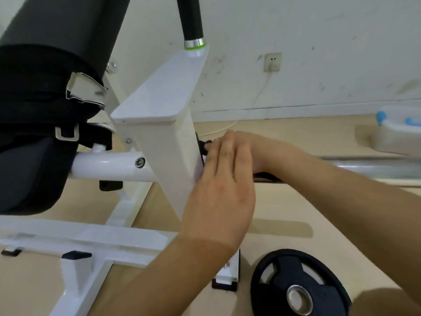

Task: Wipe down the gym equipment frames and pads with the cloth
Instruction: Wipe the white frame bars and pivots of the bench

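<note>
Weight plate (293, 267): flat on floor, beside frame (159, 142).
Left hand (218, 190): your fingers straight, against frame's post edge.
Right hand (246, 147): behind it; grip cannot tell.
Cloth: unseen; likely soft, light. Bunch it.

A black weight plate (298, 286) with a metal hub lies flat on the tan floor (296, 201). A socket (272, 62) sits on the scuffed white wall (319, 30), its white cable (261, 88) trailing down to the floor's far edge. A white-and-blue plastic tub (398, 131) stands near that edge, at the right.
</note>
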`<state>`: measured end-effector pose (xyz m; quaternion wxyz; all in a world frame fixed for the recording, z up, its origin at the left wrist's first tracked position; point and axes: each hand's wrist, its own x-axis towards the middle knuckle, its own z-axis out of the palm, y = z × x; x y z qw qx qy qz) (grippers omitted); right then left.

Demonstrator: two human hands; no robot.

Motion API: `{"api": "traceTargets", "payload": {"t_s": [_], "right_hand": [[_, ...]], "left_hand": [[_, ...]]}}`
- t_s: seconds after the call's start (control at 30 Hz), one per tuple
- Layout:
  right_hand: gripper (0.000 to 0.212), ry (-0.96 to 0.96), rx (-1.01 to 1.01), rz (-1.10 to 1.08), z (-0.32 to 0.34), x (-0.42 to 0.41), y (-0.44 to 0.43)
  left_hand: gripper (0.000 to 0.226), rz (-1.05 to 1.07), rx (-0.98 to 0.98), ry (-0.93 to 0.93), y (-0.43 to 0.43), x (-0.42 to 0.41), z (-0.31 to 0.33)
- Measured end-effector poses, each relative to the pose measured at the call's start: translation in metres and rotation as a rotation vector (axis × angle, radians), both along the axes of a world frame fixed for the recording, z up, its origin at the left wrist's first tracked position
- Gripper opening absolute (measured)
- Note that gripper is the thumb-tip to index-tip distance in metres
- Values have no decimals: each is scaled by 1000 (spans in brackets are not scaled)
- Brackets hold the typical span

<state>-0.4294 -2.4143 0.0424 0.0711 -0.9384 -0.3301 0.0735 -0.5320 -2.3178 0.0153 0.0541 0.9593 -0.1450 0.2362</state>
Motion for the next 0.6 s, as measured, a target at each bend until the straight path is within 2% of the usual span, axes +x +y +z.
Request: {"api": "traceTargets", "payload": {"t_s": [0.03,0.07,0.1,0.13,0.17,0.23,0.3,0.37,0.43,0.47,0.53,0.6], "right_hand": [[25,-169,-47,9,-8,-15,-5],[33,-385,8,41,-19,-24,-11],[36,-510,102,37,-22,-29,-17],[38,-522,150,-17,-22,-29,-22],[39,-447,118,-40,-23,-24,-28],[34,-151,94,59,-14,-19,-32],[13,82,217,59,0,-12,-30],[32,258,191,0,15,-2,-26],[37,410,202,-52,22,8,-26],[37,428,197,-44,20,12,-29],[38,347,116,20,18,10,-34],[36,317,224,4,13,2,-36]], "left_hand": [[66,-8,-48,91,-5,4,3],[72,-27,-79,182,-10,7,7],[77,-59,-99,237,-14,9,11],[79,-95,-114,255,-18,10,13],[77,-120,-146,265,-22,12,17],[69,-112,-296,303,-24,21,22],[60,-12,-391,368,-23,35,24],[54,131,-397,452,-25,51,29],[46,213,-299,438,-33,64,28],[43,224,-261,403,-35,66,29],[39,204,-267,374,-36,62,29],[37,161,-338,368,-35,50,30]]}}
